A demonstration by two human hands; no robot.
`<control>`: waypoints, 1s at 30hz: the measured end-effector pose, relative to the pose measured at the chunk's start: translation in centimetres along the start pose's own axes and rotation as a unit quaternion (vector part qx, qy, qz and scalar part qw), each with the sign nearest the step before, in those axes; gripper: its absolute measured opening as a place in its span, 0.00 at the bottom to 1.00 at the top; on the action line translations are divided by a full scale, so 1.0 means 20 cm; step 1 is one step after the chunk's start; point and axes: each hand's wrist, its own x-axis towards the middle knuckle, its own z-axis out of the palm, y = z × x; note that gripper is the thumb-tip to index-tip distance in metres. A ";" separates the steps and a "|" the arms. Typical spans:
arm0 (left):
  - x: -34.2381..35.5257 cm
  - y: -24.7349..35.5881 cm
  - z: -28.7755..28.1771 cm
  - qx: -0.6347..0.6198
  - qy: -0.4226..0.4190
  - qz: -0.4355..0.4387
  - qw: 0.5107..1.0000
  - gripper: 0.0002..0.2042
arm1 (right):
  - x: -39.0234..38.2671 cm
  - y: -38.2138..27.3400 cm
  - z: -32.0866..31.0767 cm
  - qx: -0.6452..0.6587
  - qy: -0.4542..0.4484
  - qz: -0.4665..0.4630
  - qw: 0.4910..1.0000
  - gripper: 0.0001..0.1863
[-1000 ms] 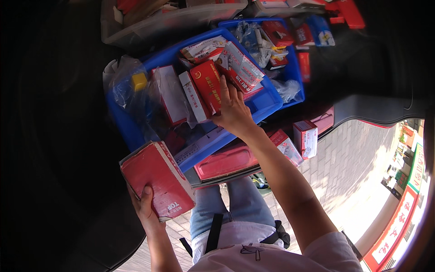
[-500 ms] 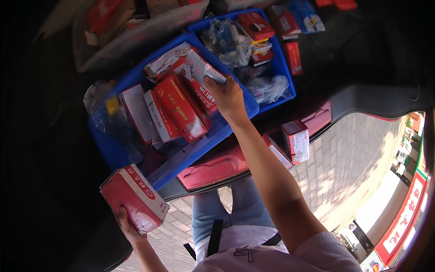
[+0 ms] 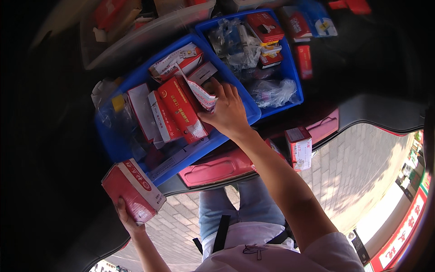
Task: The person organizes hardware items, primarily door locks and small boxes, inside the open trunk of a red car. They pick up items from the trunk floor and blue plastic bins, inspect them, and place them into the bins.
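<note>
My left hand (image 3: 129,214) is wrapped round a worn red-and-white box (image 3: 135,185) at the lower left, outside the front blue bin (image 3: 108,138). My right hand (image 3: 226,109) reaches into that bin, its fingers curled round a flat white-and-red package (image 3: 199,90) that is tilted up. Just left of the package are a red box with gold lettering (image 3: 177,103), a narrow white-and-red box (image 3: 162,118) and a white-topped red box (image 3: 139,104). Another white-and-red box (image 3: 174,58) lies at the bin's back.
A second blue bin (image 3: 293,77) holds bags and small boxes. Behind are a clear tub (image 3: 118,50), a blue package (image 3: 322,20) and red items (image 3: 304,61). A red-and-white box (image 3: 300,147) stands by the car's rear sill (image 3: 217,170), with paving (image 3: 358,163) beyond.
My right hand has moved from atop the red boxes onto the flat package, which is now tilted up and shifted. My left hand still holds its box, turned slightly since a second ago.
</note>
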 end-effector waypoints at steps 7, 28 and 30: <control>-0.02 0.00 -0.01 -0.011 -0.006 0.006 1.000 0.32 | -0.04 0.00 0.07 -0.050 0.025 0.039 0.998 0.43; -0.16 -0.12 -0.12 0.018 0.046 0.189 0.981 0.39 | -0.67 -0.81 0.17 0.216 -0.216 -0.180 0.935 0.47; -0.18 -0.18 -0.05 0.014 0.011 0.204 0.979 0.41 | -0.83 -0.82 0.23 0.272 -0.275 -0.096 0.917 0.52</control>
